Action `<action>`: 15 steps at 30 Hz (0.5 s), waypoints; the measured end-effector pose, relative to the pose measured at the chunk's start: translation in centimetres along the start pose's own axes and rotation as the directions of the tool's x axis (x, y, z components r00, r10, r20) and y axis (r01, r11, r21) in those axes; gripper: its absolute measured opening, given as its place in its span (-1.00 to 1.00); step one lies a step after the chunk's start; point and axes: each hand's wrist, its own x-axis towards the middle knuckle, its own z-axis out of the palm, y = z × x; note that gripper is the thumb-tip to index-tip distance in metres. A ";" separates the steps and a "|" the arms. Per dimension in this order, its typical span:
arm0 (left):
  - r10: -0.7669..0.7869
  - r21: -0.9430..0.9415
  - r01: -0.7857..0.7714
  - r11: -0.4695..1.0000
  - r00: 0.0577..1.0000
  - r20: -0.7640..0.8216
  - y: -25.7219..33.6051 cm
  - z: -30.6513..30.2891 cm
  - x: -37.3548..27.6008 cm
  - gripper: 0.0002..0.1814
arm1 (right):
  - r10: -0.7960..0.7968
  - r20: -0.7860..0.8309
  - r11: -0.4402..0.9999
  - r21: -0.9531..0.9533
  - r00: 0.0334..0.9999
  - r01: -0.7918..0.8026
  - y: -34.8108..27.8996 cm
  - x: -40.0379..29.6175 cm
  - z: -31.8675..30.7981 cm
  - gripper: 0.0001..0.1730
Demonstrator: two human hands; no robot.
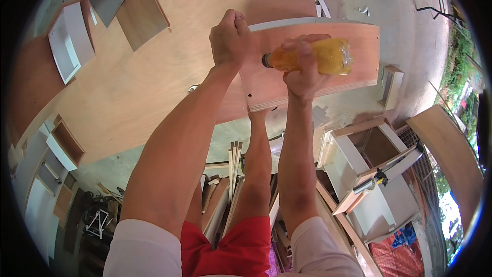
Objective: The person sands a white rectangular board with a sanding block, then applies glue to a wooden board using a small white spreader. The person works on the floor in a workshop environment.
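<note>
My right hand (305,61) is wrapped round a clear plastic bottle (330,55) of yellow-orange liquid, held on its side with the dark cap pointing left. Behind the bottle lies a plywood board or panel (361,57) with small holes near its corners and a white edge along its far side. At the panel's left end is my left hand (230,36), its fingers curled; whether it grips the panel's edge or anything small cannot be told. Beneath them spreads a large plywood sheet (153,84).
Grey and brown boards (142,11) and a white open box (73,46) lie at the upper left. A small drawer-like box (65,144) sits at the left. Wooden cabinet frames (369,177) stand at the lower right, and wood strips (234,157) lean near my legs.
</note>
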 end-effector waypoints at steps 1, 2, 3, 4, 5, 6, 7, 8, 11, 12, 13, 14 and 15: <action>0.029 -0.001 -0.029 1.000 1.000 -0.007 -0.1 0.0 0.1 -0.72 | 0.004 0.004 1.000 0.009 1.000 -0.004 0.0 0.2 -0.1 -0.66; 0.057 -0.003 -0.057 0.998 0.998 -0.014 -0.3 0.1 0.1 -0.72 | 0.008 0.009 1.000 0.017 1.000 -0.008 -0.1 0.3 -0.1 -0.65; 0.084 -0.005 -0.084 0.996 0.996 -0.020 -0.1 0.1 0.0 -0.72 | 0.011 0.014 1.000 0.023 1.000 -0.012 -0.2 0.5 -0.2 -0.64; 0.065 -0.012 -0.065 0.998 0.998 -0.015 0.1 0.0 0.0 -0.72 | 0.022 0.045 0.999 0.034 0.999 -0.023 -0.1 0.6 -0.3 -0.63; 0.045 -0.019 -0.045 0.999 0.999 -0.011 0.2 -0.1 -0.2 -0.71 | 0.032 0.076 0.998 0.044 0.997 -0.035 0.0 0.7 -0.2 -0.62; 0.027 -0.029 -0.027 0.999 1.000 -0.002 0.3 -0.1 -0.4 -0.71 | 0.039 0.104 0.998 0.051 0.994 -0.044 0.1 0.8 -0.2 -0.61; 0.016 -0.055 -0.015 0.998 1.000 0.012 0.4 -0.1 -0.5 -0.70 | 0.062 0.137 0.993 0.089 0.989 -0.074 0.1 0.8 -0.3 -0.60; 0.005 -0.080 -0.003 0.997 1.000 0.027 0.5 -0.2 -0.5 -0.68 | 0.083 0.170 0.986 0.127 0.982 -0.105 0.0 0.8 -0.4 -0.60; 0.039 -0.066 -0.037 0.997 0.999 0.031 0.5 -0.3 -0.5 -0.66 | -0.019 0.236 0.998 0.058 0.972 0.005 0.6 1.7 -1.6 -0.60; 0.060 -0.047 -0.058 0.997 0.998 0.026 0.3 -0.3 -0.5 -0.66 | -0.077 0.257 0.997 0.006 0.963 0.078 0.4 2.1 -1.8 -0.60; 0.044 -0.049 -0.044 0.998 0.999 0.014 0.2 -0.2 -0.5 -0.66 | 0.002 0.235 0.996 0.081 0.972 -0.022 0.1 2.3 -2.1 -0.59; 0.030 -0.051 -0.030 0.998 1.000 0.005 0.1 -0.1 -0.5 -0.66 | 0.083 0.218 0.980 0.158 0.972 -0.119 -0.4 2.5 -2.5 -0.59; 0.018 -0.057 -0.018 0.998 1.000 0.000 0.1 0.2 -0.5 -0.66 | 0.162 0.204 0.950 0.232 0.966 -0.208 -0.9 2.8 -2.9 -0.58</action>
